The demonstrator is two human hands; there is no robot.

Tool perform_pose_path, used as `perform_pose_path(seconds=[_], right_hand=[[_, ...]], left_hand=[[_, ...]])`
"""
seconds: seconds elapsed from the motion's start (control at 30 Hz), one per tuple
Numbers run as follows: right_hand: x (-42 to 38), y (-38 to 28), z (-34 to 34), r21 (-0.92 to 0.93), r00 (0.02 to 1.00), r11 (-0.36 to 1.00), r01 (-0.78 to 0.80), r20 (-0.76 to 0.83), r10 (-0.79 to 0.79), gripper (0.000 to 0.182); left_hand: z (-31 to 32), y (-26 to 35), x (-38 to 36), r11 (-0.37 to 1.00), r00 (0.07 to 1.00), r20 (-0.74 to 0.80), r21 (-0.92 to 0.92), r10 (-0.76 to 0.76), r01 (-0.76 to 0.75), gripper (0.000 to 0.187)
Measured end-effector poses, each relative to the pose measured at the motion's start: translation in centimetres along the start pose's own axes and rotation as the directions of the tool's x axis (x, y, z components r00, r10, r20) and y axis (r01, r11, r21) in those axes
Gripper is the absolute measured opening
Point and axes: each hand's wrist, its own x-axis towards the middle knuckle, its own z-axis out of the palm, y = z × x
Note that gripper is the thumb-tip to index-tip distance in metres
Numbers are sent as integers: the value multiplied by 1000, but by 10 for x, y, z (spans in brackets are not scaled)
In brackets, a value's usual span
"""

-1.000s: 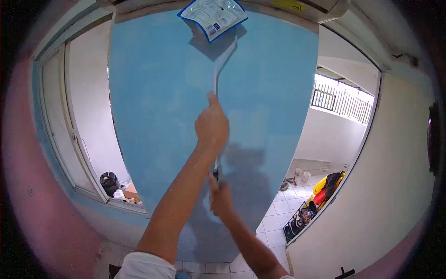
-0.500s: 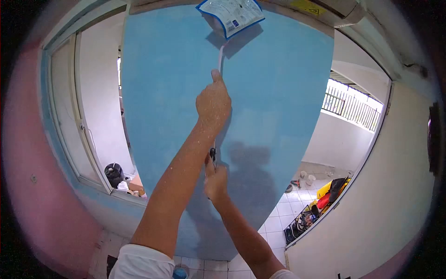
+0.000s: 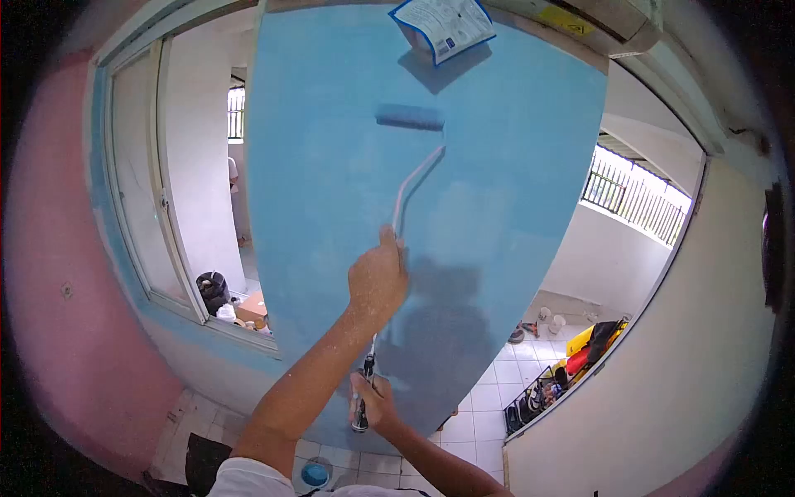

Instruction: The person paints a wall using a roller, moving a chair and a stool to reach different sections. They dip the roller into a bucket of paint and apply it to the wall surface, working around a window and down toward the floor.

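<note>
A paint roller lies against the blue wall panel, its bent rod running down to a pole. My left hand is wrapped around the pole just below the rod, thumb pointing up. Lower down, my right hand grips the dark handle end. Paint specks dot my left hand and forearm. Above the roller, a white and blue plastic packet juts out from the panel's top and casts a shadow.
A sliding window is at the left, with what looks like part of a person beyond. Through the right opening, a rack holds shoes near yellow and red items. A blue container stands on the tiles below.
Both hands have moved down with the pole. The roller head, out of sight before, now shows below the packet. The view has shifted slightly, so the panel and packet appear further right.
</note>
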Motion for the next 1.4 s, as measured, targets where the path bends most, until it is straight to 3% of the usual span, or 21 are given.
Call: perform_pose_path(seconds=[0.23, 0.33, 0.47, 0.57, 0.63, 0.77, 0.87, 0.93, 1.07, 1.2, 1.27, 1.3, 1.4], right_hand=[[46, -55, 16, 235, 982, 963, 135, 96, -161, 38], [81, -93, 29, 60, 986, 986, 155, -66, -151, 41], [126, -111, 34, 86, 949, 945, 314, -10, -315, 48], [126, -73, 23, -59, 959, 960, 273, -66, -277, 48], [104, -28, 14, -9, 974, 977, 214, -80, -214, 46], [88, -1, 11, 64, 995, 993, 95, -38, -92, 45], [109, -24, 20, -4, 977, 981, 195, -81, -195, 44], [120, -63, 33, -46, 956, 958, 282, -75, -285, 45], [128, -99, 38, 36, 912, 912, 408, 16, -409, 49], [106, -76, 26, 4, 969, 969, 246, -25, -246, 50], [92, -46, 23, 86, 970, 966, 242, -5, -243, 49], [91, -39, 27, 166, 969, 955, 246, -2, -249, 49], [91, -44, 38, 107, 959, 953, 284, -26, -283, 51]], left_hand=[[-24, 15, 70, 999, 984, -167, 15, 54, -52, 37], [-34, 22, 113, 992, 951, -283, 55, 124, -113, 28], [-46, 26, 152, 989, 935, -323, 72, 149, -132, 31], [-24, 9, 131, 990, 936, -324, 79, 135, -116, 28], [2, -9, 100, 998, 972, -228, 4, 57, -57, 26], [30, -34, 69, 984, 927, -347, 152, 144, -96, 26], [15, -27, 93, 968, 867, -435, 158, 243, -193, 23], [-15, -6, 122, 992, 953, -281, 84, 116, -96, 28], [-47, 14, 149, 993, 963, -244, -1, 117, -121, 28], [-21, -2, 120, 994, 967, -234, -20, 100, -108, 25], [-13, -16, 90, 960, 899, -378, -82, 220, -269, 25], [-15, -19, 87, 956, 887, -398, -69, 235, -284, 26], [-17, -25, 87, 957, 860, -445, -20, 250, -289, 26]])
